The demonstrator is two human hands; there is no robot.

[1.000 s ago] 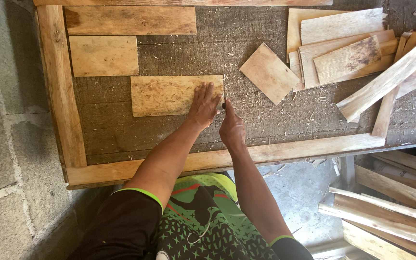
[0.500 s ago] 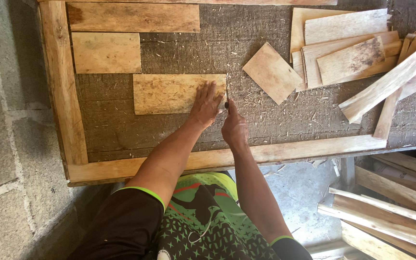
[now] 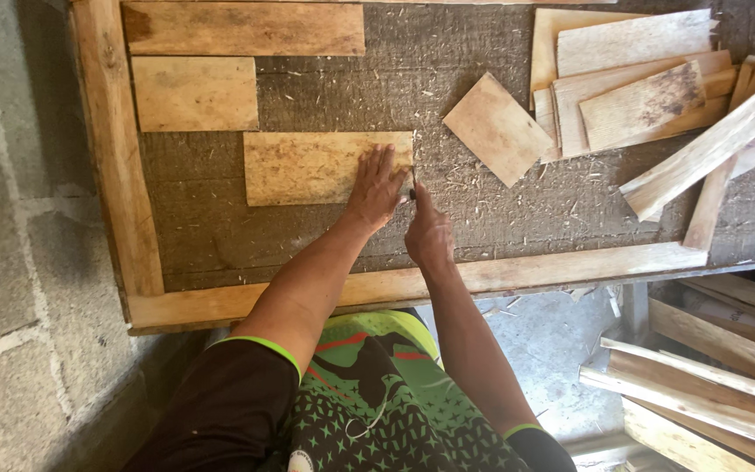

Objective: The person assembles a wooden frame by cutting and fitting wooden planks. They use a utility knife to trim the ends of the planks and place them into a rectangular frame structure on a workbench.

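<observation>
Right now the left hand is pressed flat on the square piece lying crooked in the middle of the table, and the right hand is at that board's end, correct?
Not quite. In the head view the left hand is pressed flat on the long rectangular board; the crooked square piece lies untouched. The right hand is at the long board's right end.

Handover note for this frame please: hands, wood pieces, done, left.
Left hand: flat on the right end of the third board, pressing it to the dark panel.
Right hand: at that board's right edge, pinching something small and dark; cannot tell what.
Done: two boards lie above in rows, inside the wooden frame.
Left: loose pieces piled at right, one square piece apart.
</observation>
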